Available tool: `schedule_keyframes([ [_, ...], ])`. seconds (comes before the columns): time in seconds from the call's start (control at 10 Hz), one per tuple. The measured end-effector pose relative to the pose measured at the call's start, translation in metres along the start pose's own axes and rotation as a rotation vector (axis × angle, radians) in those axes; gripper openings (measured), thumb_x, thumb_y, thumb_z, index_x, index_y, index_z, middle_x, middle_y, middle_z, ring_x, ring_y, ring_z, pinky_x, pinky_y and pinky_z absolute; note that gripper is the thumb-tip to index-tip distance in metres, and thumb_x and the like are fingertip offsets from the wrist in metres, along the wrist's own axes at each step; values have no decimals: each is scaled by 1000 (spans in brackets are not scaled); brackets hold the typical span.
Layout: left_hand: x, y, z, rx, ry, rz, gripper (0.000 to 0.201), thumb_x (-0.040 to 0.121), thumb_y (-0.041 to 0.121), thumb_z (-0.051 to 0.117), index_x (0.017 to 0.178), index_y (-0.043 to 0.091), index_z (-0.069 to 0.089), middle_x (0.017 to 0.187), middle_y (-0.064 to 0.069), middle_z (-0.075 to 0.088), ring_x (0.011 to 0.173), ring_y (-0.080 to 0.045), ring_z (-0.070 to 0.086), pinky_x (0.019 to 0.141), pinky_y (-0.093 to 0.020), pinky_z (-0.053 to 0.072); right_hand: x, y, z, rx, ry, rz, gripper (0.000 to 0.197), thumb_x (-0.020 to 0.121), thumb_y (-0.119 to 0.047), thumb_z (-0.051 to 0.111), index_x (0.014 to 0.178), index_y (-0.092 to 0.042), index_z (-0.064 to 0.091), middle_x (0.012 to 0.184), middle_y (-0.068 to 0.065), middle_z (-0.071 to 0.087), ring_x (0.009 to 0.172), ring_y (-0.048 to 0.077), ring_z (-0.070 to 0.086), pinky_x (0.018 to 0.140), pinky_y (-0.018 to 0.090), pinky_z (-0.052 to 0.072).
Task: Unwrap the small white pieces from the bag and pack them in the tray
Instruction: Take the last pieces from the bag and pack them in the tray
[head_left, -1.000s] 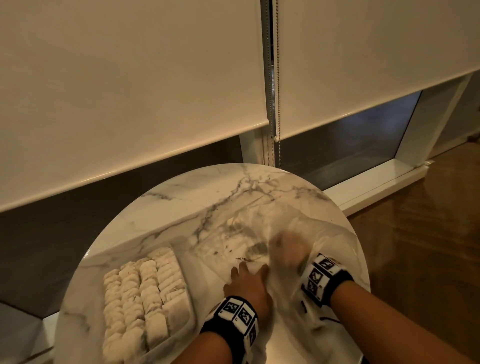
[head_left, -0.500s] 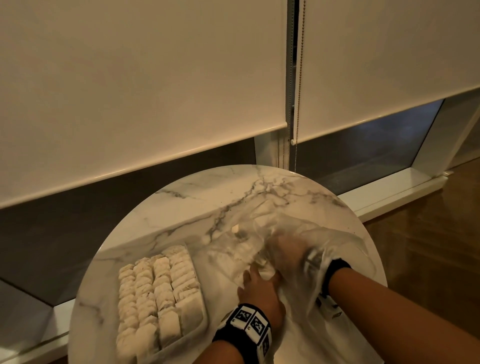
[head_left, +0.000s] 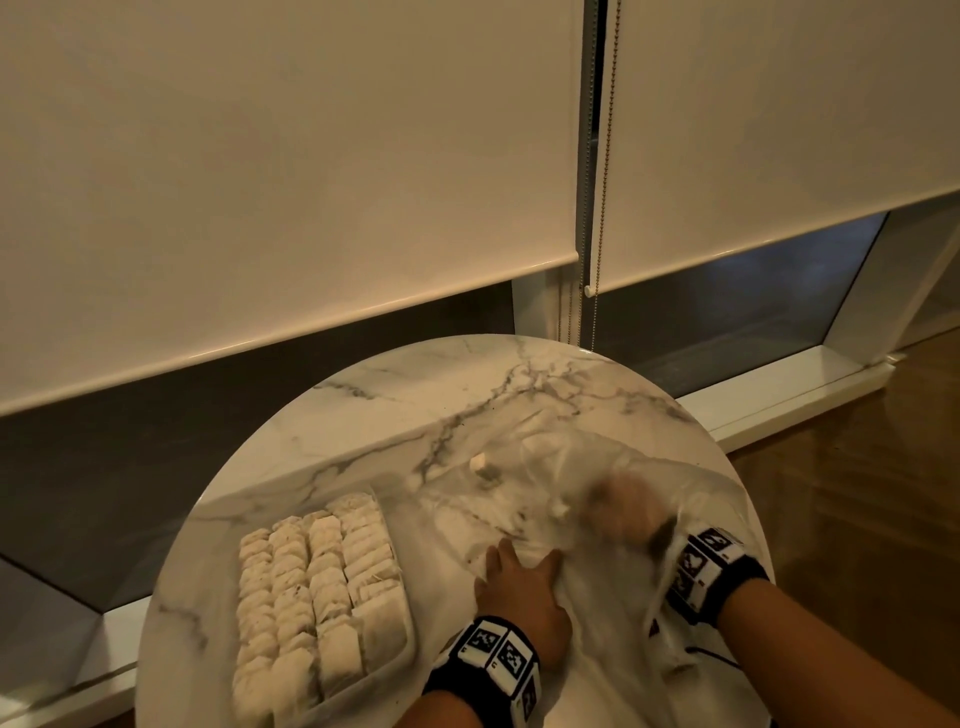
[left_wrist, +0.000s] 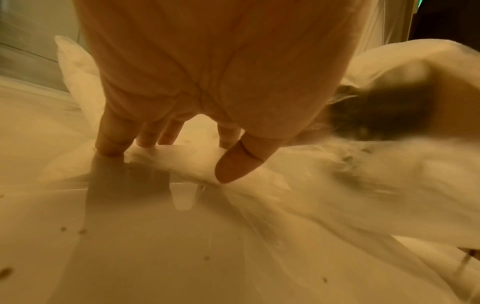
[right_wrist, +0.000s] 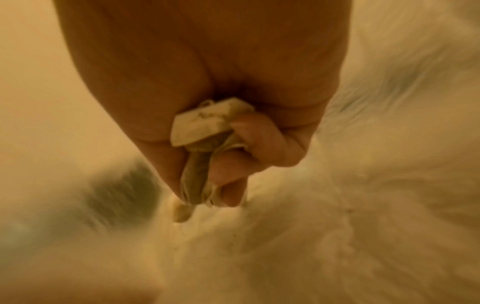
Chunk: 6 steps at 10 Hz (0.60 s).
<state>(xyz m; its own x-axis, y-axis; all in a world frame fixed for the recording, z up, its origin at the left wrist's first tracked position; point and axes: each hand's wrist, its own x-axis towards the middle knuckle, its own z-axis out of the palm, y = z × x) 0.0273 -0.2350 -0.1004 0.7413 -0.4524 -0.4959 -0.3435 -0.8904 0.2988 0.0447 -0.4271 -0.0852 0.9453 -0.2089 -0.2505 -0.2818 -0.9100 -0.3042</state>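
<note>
Only the right wrist view shows the right hand (right_wrist: 207, 82) gripping a piece (right_wrist: 205, 123); left hand (head_left: 519, 592) presses flat on bag (head_left: 550, 452); tray (head_left: 409, 623) by table's (head_left: 415, 395) left edge.

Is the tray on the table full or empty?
Nearly full: packed rows of white pieces cover the tray almost edge to edge.
</note>
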Motion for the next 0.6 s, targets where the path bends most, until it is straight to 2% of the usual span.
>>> schedule_keyframes([
  [0.1,1,-1,-1,-32,17,-15,68,88,26,46,151,44,28,164,-21,1,152,-40,2,123,-52,16,-23,7,-2,63,-2,25,38,102,-40,49,119,-13,68,120,5,67,111,19,63,99,25,44],
  [0.2,9,-3,-3,-50,42,-29,64,88,28,46,150,39,33,159,-22,12,149,-41,16,120,-49,25,-55,12,-6,439,-16,126,21,97,-16,60,110,-2,69,101,3,65,78,6,61,71,14,50],
  [0.3,12,-4,-4,-66,31,-40,59,91,29,46,148,35,36,158,-21,15,147,-40,20,119,-47,28,-96,14,-16,639,43,203,11,91,-3,61,85,1,69,74,6,65,49,5,54,42,16,40],
  [0.4,13,-6,-5,-86,7,-42,60,92,33,42,151,34,33,161,-20,10,149,-40,16,121,-46,25,-132,11,-35,726,60,220,18,93,-20,67,85,-5,73,76,9,71,40,-3,56,39,12,37],
  [0.5,8,-11,-6,-185,12,-1,64,95,41,39,156,32,23,164,-17,10,151,-35,14,123,-41,18,-162,13,-62,722,41,201,20,91,-32,69,83,-15,76,72,-1,73,52,-1,65,46,13,44],
  [0.6,-12,-14,-16,-419,197,51,59,100,42,46,155,29,29,161,-10,22,149,-26,24,122,-36,20,-186,6,-90,722,33,131,13,87,-33,72,82,-22,78,75,-8,74,69,7,72,57,20,54],
])
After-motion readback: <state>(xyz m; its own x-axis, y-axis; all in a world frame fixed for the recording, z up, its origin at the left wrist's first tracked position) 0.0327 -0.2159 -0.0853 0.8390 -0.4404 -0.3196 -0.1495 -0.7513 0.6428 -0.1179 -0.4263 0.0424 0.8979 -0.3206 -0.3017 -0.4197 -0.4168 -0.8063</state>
